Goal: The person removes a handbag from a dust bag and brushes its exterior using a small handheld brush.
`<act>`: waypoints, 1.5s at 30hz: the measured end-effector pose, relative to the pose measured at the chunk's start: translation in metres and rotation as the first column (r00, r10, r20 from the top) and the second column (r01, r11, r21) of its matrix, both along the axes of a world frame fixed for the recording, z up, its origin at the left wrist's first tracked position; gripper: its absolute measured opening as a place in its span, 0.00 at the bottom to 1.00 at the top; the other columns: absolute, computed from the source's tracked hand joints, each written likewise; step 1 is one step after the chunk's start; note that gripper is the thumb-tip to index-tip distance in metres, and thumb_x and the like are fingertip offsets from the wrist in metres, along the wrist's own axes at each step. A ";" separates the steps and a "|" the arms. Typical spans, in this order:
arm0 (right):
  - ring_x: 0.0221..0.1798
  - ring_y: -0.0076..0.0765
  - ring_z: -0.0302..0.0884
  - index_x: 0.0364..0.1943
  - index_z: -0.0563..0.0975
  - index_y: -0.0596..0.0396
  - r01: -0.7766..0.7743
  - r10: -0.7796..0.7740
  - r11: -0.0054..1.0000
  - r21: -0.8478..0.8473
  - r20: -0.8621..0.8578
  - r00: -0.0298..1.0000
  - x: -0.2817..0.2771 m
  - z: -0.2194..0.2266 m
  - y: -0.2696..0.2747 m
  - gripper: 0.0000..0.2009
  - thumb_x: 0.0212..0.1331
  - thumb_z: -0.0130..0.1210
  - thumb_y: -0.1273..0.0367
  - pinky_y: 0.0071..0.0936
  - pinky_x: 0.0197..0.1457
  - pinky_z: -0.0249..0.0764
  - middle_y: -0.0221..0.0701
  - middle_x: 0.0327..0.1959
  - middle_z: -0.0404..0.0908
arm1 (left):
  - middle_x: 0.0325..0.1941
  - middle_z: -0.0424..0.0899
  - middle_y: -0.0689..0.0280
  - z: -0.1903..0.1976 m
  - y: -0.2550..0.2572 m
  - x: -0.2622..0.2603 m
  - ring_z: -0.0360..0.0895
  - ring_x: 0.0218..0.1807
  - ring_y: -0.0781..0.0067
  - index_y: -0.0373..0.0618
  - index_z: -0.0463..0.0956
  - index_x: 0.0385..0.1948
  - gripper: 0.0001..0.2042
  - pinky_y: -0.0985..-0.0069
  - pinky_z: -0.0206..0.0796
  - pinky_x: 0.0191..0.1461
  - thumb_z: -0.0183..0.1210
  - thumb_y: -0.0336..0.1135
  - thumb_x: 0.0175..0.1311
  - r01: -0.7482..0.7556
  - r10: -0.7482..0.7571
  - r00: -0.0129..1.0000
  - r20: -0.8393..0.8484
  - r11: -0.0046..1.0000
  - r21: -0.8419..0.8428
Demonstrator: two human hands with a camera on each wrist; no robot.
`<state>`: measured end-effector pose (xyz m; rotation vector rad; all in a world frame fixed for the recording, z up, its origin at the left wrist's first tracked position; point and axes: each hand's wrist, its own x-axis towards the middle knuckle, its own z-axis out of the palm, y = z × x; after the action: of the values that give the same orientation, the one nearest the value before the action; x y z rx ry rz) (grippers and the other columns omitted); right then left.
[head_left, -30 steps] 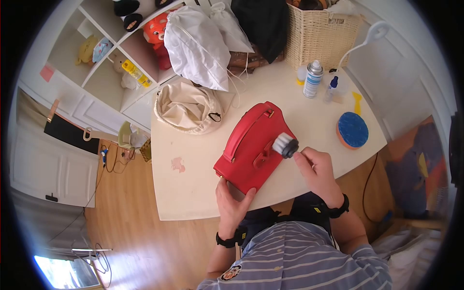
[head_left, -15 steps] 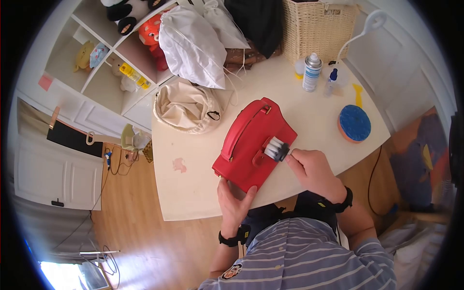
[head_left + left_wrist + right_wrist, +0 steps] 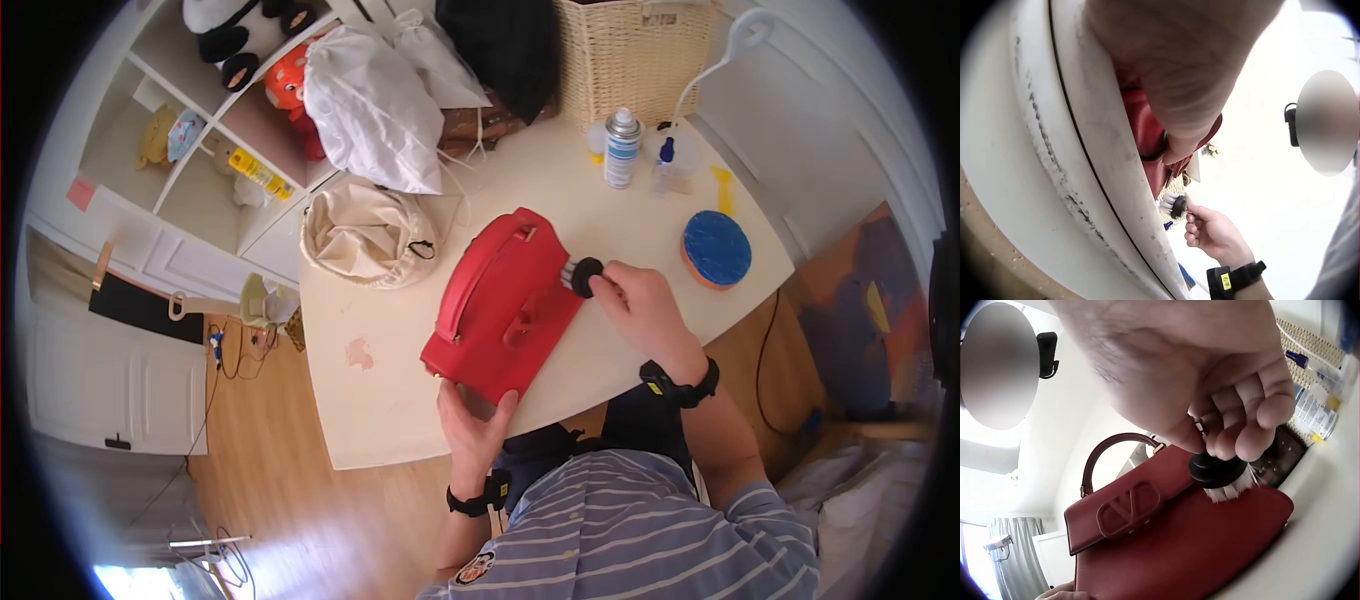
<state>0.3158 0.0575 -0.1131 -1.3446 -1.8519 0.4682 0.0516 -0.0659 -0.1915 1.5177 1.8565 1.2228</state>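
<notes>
A red handbag (image 3: 490, 345) with a top handle and a V-shaped emblem (image 3: 1129, 509) lies on the white table. My left hand (image 3: 472, 432) grips its near left corner, thumb over the front face and fingers around the side. Between the thumb and fingers of my right hand (image 3: 645, 305) is a brush (image 3: 585, 278) with a black round base and white bristles. In the right wrist view the bristles (image 3: 1229, 492) lie against the bag's front, just beside the flap edge. The left wrist view shows the brush (image 3: 1177, 206) beyond the bag, pinched at its base.
A cream drawstring pouch (image 3: 365, 235) sits left of the bag. Toward the back right stand a spray can (image 3: 622, 150) and a small blue-capped bottle (image 3: 665, 165). A round blue-topped thing (image 3: 717, 248) is at the right. White cloth bags (image 3: 375, 110) and a wicker basket (image 3: 635, 65) line the back.
The brush has moved from the emblem toward the bag's far right end, and its bristles now point more away from me. My left hand keeps its grip on the same corner.
</notes>
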 end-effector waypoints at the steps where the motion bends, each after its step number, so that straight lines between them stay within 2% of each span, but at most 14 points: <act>1: 0.26 0.58 0.78 0.28 0.75 0.59 0.021 -0.021 1.000 0.006 0.000 1.000 -0.003 -0.003 0.002 0.13 0.68 0.60 0.67 0.47 0.30 0.71 0.46 0.23 0.78 | 0.60 0.77 0.45 0.000 0.001 0.002 0.74 0.61 0.42 0.33 0.64 0.66 0.43 0.53 0.67 0.64 0.78 0.47 0.55 0.024 -0.024 1.000 0.008 1.000 0.001; 10: 0.28 0.55 0.81 0.28 0.75 0.57 0.098 -0.142 0.972 0.212 0.206 0.968 -0.016 -0.011 -0.004 0.13 0.67 0.61 0.65 0.47 0.29 0.74 0.41 0.24 0.79 | 0.61 0.76 0.43 0.000 0.001 0.002 0.75 0.63 0.42 0.34 0.64 0.68 0.43 0.54 0.67 0.67 0.78 0.46 0.55 0.006 -0.006 1.000 0.029 1.000 0.009; 12: 0.28 0.54 0.81 0.27 0.76 0.57 -0.173 0.110 0.975 0.141 0.370 0.923 -0.024 -0.017 -0.023 0.12 0.66 0.61 0.65 0.46 0.30 0.75 0.39 0.25 0.80 | 0.62 0.76 0.43 -0.008 0.002 -0.002 0.75 0.64 0.42 0.33 0.64 0.68 0.43 0.54 0.66 0.68 0.78 0.46 0.56 0.007 -0.013 0.993 0.119 0.999 0.052; 16: 0.28 0.54 0.81 0.27 0.76 0.56 -0.407 0.370 0.910 0.078 0.288 0.883 -0.017 -0.005 -0.040 0.11 0.65 0.62 0.66 0.47 0.30 0.75 0.39 0.24 0.80 | 0.62 0.76 0.43 -0.006 0.001 0.000 0.75 0.64 0.42 0.33 0.63 0.67 0.42 0.54 0.66 0.68 0.77 0.46 0.56 0.006 -0.012 0.989 0.146 0.999 0.039; 19: 0.28 0.54 0.81 0.27 0.77 0.56 0.018 -0.062 0.982 0.186 0.236 0.970 -0.007 -0.007 -0.015 0.11 0.64 0.62 0.66 0.47 0.31 0.75 0.39 0.24 0.80 | 0.62 0.76 0.43 0.000 0.001 0.001 0.74 0.64 0.42 0.33 0.63 0.67 0.42 0.54 0.66 0.68 0.77 0.45 0.56 0.012 -0.015 0.992 0.124 1.000 0.024; 23: 0.29 0.53 0.81 0.27 0.77 0.56 0.158 -0.202 0.971 0.178 0.263 0.943 -0.007 -0.010 -0.007 0.11 0.64 0.62 0.66 0.47 0.31 0.75 0.39 0.24 0.81 | 0.61 0.76 0.43 0.002 0.002 0.001 0.74 0.64 0.42 0.33 0.64 0.67 0.42 0.54 0.66 0.68 0.77 0.46 0.55 0.010 -0.011 0.999 0.042 1.000 0.028; 25: 0.28 0.52 0.82 0.27 0.77 0.55 -0.244 0.176 0.960 0.140 0.377 0.909 -0.020 -0.012 -0.027 0.10 0.64 0.62 0.66 0.46 0.31 0.75 0.39 0.25 0.81 | 0.61 0.76 0.43 0.000 0.004 0.000 0.74 0.64 0.42 0.33 0.64 0.67 0.42 0.53 0.66 0.67 0.77 0.46 0.55 0.015 -0.015 0.999 0.035 1.000 0.027; 29: 0.28 0.50 0.82 0.27 0.78 0.54 -0.400 0.375 0.914 0.060 0.244 0.894 -0.017 0.001 -0.040 0.09 0.63 0.61 0.67 0.45 0.31 0.76 0.38 0.24 0.81 | 0.61 0.76 0.43 -0.005 0.001 0.000 0.74 0.63 0.41 0.33 0.64 0.67 0.42 0.53 0.66 0.67 0.77 0.47 0.55 0.001 -0.004 0.997 0.081 0.999 0.034; 31: 0.28 0.49 0.82 0.28 0.78 0.54 -0.021 -0.021 0.987 0.162 0.255 0.967 -0.013 -0.005 -0.024 0.07 0.62 0.61 0.68 0.45 0.32 0.77 0.36 0.24 0.81 | 0.61 0.76 0.43 -0.002 0.001 0.000 0.74 0.63 0.41 0.33 0.64 0.67 0.42 0.53 0.66 0.67 0.77 0.46 0.55 -0.005 0.001 0.997 0.082 0.999 0.038; 36: 0.27 0.49 0.83 0.29 0.78 0.55 -0.034 -0.031 0.987 0.155 0.398 0.917 -0.030 -0.013 -0.037 0.07 0.61 0.62 0.68 0.45 0.31 0.77 0.38 0.25 0.82 | 0.61 0.76 0.43 -0.011 0.003 -0.002 0.74 0.64 0.41 0.32 0.64 0.67 0.43 0.53 0.66 0.67 0.77 0.47 0.55 0.016 -0.025 0.992 0.123 0.997 0.073; 38: 0.27 0.50 0.84 0.29 0.78 0.55 -0.352 0.310 0.934 0.063 0.351 0.884 -0.034 -0.011 -0.054 0.08 0.61 0.62 0.68 0.45 0.32 0.77 0.38 0.25 0.82 | 0.61 0.76 0.43 -0.002 0.003 0.000 0.74 0.64 0.41 0.32 0.64 0.67 0.43 0.53 0.66 0.67 0.77 0.48 0.55 0.017 -0.021 0.996 0.085 0.999 0.042; 40: 0.28 0.51 0.84 0.28 0.78 0.56 -0.364 0.329 0.929 0.066 0.302 0.895 -0.027 -0.009 -0.049 0.08 0.62 0.62 0.67 0.46 0.32 0.77 0.39 0.25 0.82 | 0.61 0.76 0.43 -0.002 0.001 0.000 0.74 0.64 0.41 0.32 0.64 0.67 0.44 0.54 0.66 0.67 0.77 0.48 0.55 -0.003 0.003 0.999 0.041 1.000 0.017; 43: 0.28 0.54 0.82 0.26 0.79 0.56 0.048 -0.082 0.991 0.127 0.277 0.958 -0.011 -0.015 -0.021 0.10 0.64 0.61 0.66 0.47 0.31 0.77 0.41 0.24 0.82 | 0.61 0.76 0.42 -0.005 0.002 -0.001 0.74 0.63 0.41 0.31 0.64 0.67 0.44 0.53 0.66 0.67 0.77 0.49 0.56 0.006 -0.009 0.997 0.072 0.998 0.055; 45: 0.28 0.54 0.82 0.27 0.79 0.56 0.126 -0.159 0.984 0.123 0.307 0.938 -0.004 -0.017 -0.013 0.10 0.64 0.61 0.66 0.47 0.31 0.77 0.40 0.24 0.82 | 0.61 0.76 0.42 0.000 0.002 0.001 0.74 0.63 0.40 0.32 0.64 0.67 0.43 0.53 0.66 0.67 0.77 0.49 0.57 0.013 -0.013 1.000 0.002 0.999 0.043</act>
<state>0.3116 0.0443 -0.1302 -1.5407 -1.9837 0.0823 0.0525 -0.0637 -0.1914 1.5478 1.8268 1.2653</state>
